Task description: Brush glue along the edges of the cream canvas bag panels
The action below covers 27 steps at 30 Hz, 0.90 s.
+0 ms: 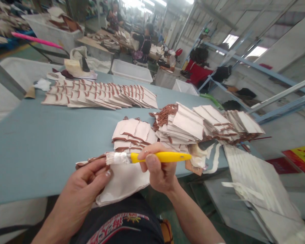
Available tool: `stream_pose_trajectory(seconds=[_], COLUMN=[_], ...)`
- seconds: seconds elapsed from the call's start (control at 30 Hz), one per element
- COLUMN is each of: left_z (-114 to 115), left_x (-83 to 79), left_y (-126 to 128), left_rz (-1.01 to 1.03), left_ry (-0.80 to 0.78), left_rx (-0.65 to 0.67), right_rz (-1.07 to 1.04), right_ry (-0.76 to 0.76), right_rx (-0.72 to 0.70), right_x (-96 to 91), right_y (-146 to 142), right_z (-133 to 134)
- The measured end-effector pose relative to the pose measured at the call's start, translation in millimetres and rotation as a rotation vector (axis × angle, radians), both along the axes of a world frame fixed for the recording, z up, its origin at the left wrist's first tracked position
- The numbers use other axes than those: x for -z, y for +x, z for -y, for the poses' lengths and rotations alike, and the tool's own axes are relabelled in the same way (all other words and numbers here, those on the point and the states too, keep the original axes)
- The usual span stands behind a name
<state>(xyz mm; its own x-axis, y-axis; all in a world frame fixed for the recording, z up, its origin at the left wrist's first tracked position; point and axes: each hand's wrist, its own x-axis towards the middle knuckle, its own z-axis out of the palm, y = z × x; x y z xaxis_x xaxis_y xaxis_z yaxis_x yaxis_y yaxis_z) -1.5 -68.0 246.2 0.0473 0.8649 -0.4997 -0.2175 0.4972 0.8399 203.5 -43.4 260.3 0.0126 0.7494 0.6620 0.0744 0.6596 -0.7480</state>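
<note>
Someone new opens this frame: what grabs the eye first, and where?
Likely the yellow-handled brush, held in the right hand at the lower centre, its bristles near the brown edge of the pale piece that the left hand holds. Next, the overlapping rows of brown-edged pieces along the far side of the blue-green table, then a bright pink bar at upper left.
</note>
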Motion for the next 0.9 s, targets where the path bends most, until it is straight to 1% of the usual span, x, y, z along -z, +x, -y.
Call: stream_pose_trajectory(seconds=[0.07,0.13,0.2,0.27,0.4,0.47,0.53,0.6,0.73,0.9], left_z=[-1,-1,-1,1,3,2,0,-3,-8,-12], left_x=[-1.5,-3.0,-2.3,3.1,27.3,38.4,44.3,45.3,45.3,52.4], left_y=[1,2,3,1,-6,-9,-10,-9,-10,-12], left_rz=[-0.013,-0.054,-0.170,-0.365,-0.780,-0.886,-0.924,-0.943,-1.015,-1.020], left_ry=[0.009,0.029,0.133,0.346,0.918,1.156,1.297,1.362,1.392,1.433], left_rx=[0.032,0.045,0.052,0.074,0.109,0.122,0.152,0.179,0.218,0.266], right_rz=[-0.019,-0.077,-0.139,-0.173,-0.205,-0.212,-0.197,-0.163,-0.052,0.102], right_ry=[0.009,0.027,0.013,-0.038,-0.166,-0.208,-0.229,-0.228,-0.184,-0.229], right_rx=[-0.005,0.023,0.073,0.126,0.190,0.191,0.167,0.138,0.120,0.055], right_x=[3.4,2.8,-2.2,-9.4,-21.1,-24.2,-26.0,-26.5,-24.9,-22.2], right_y=[-5,-9,-9,-5,6,9,9,8,7,9], right_z=[-6,-12,-14,-11,3,9,13,16,21,25])
